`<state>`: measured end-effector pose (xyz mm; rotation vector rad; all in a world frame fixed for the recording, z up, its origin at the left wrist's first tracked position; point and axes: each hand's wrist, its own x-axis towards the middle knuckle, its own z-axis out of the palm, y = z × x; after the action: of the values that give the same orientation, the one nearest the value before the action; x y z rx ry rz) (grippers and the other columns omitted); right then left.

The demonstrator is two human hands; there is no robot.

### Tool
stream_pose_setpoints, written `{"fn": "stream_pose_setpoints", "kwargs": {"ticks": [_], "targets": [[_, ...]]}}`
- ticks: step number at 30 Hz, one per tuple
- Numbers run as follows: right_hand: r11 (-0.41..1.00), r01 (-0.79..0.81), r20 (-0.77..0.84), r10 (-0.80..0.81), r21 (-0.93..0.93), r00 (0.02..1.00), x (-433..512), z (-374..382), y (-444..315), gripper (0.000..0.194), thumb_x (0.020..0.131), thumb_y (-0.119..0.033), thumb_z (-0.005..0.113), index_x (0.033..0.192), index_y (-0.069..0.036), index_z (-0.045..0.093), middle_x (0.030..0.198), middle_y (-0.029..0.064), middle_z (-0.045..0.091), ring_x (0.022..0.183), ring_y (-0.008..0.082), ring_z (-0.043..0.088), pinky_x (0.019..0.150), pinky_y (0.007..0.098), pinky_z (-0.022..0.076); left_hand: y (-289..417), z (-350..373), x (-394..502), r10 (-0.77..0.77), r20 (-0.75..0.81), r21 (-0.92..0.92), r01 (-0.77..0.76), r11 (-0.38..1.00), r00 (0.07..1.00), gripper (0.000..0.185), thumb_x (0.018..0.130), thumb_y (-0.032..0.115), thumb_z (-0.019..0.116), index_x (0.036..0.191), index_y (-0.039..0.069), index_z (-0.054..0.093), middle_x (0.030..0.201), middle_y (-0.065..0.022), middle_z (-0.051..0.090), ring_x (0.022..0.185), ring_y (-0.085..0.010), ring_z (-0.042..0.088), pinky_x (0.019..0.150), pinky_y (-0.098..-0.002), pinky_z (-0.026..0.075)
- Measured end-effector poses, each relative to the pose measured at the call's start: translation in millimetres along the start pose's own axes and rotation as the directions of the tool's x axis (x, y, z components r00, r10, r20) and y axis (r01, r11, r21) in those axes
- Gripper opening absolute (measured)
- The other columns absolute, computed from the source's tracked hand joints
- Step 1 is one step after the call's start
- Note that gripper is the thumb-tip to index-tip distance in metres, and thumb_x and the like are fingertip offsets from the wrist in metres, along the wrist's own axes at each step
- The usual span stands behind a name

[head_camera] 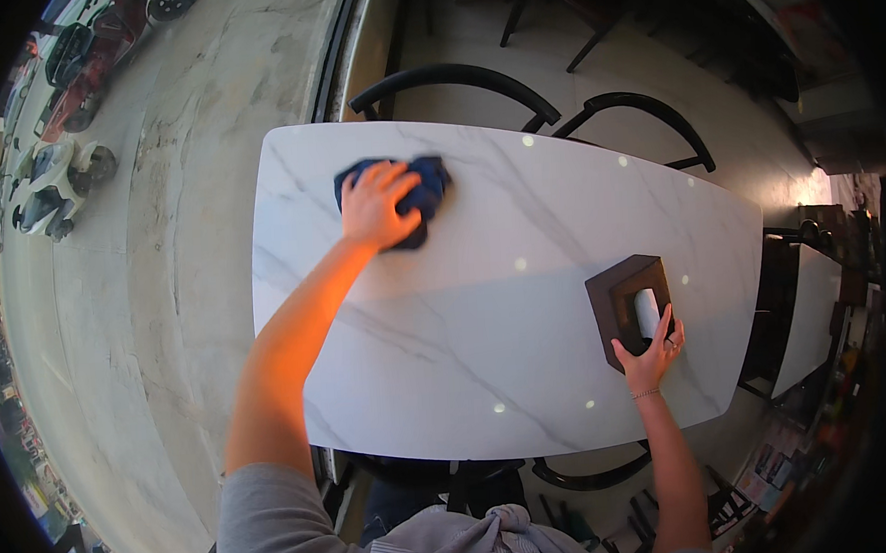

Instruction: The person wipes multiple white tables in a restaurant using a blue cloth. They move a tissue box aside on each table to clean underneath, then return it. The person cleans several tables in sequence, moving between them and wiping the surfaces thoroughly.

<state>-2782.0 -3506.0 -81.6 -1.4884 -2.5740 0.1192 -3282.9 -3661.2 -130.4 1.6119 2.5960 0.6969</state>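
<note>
My left hand (pixel 379 205) presses a dark blue cloth (pixel 429 183) flat against the white marble-patterned tabletop (pixel 446 336), towards its far left corner. The fingers are spread over the bunched cloth, which is slightly blurred. On the right side of the table, my right hand (pixel 651 348) grips the near end of a dark brown tissue box (pixel 611 298). Thumb and fingers span the box's top. White tissue (pixel 647 312) shows in its oval opening. Whether the box rests on the tabletop or is lifted a little, I cannot tell.
Black curved chair backs (pixel 455 77), (pixel 641 105) stand along the table's far side. Another chair (pixel 596 479) is at the near edge, close to my body. A second white table (pixel 806 321) stands to the right. Parked scooters (pixel 55 188) are outside on the concrete at left.
</note>
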Motion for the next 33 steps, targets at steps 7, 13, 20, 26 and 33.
{"fn": "stream_pose_setpoints", "kwargs": {"ticks": [7,13,20,26,33], "targets": [[1.0,-0.016,0.015,0.016,-0.024,1.0,-0.7,1.2,-0.4,0.122,0.059,-0.044,0.089,0.155,-0.008,0.023,0.141,0.0305,0.031,0.133,0.0427,0.029,0.11,0.0561,0.0231,42.3,19.2,45.6,-0.182,-0.119,-0.015,0.181,0.983,0.976,0.053,0.076,0.035,0.068,0.127,0.019,0.064,0.141,-0.004,0.056,0.128,-0.0231,0.05,0.109,-0.0558,0.03],[0.999,-0.043,0.032,0.044,-0.027,0.999,1.7,-4.3,-3.3,0.122,0.062,-0.051,0.086,0.156,-0.009,0.02,0.142,0.0336,0.029,0.133,0.0452,0.029,0.11,0.0578,0.022,11.8,-36.7,-85.9,0.131,0.112,-0.133,-0.116,0.984,0.985,0.054,0.064,0.029,0.076,0.118,0.026,0.07,0.134,0.001,0.061,0.124,-0.0186,0.055,0.106,-0.0485,0.036],[0.997,-0.062,-0.004,0.062,-0.037,0.998,4.9,0.8,-7.6,0.118,0.064,-0.05,0.084,0.155,-0.008,0.023,0.139,0.0336,0.036,0.135,0.0434,0.029,0.111,0.0568,0.0216,-22.7,-10.0,63.0,-0.594,-0.35,0.051,0.648,0.76,0.725,0.057,0.08,0.037,0.063,0.133,0.017,0.058,0.147,-0.0094,0.049,0.135,-0.0256,0.044,0.108,-0.0582,0.028],[0.989,-0.131,0.079,0.136,-0.065,0.988,9.3,-3.9,-14.5,0.118,0.065,-0.05,0.085,0.156,-0.01,0.02,0.147,0.0313,0.029,0.138,0.0424,0.028,0.112,0.0562,0.0212,160.1,47.1,-0.5,0.239,0.17,-0.26,-0.19,0.947,0.956,0.054,0.077,0.038,0.071,0.128,0.024,0.061,0.139,-0.0035,0.055,0.133,-0.0228,0.046,0.11,-0.0562,0.03],[0.995,-0.077,0.065,0.082,-0.067,0.995,9.8,3.0,-3.4,0.12,0.066,-0.052,0.084,0.157,-0.01,0.018,0.147,0.0305,0.029,0.139,0.0421,0.026,0.112,0.0549,0.0208,-74.8,-52.6,-20.6,-0.489,-0.26,0.005,0.507,0.862,0.833,0.059,0.074,0.034,0.07,0.131,0.025,0.061,0.143,-0.0068,0.052,0.135,-0.0247,0.044,0.108,-0.0559,0.031]]}}
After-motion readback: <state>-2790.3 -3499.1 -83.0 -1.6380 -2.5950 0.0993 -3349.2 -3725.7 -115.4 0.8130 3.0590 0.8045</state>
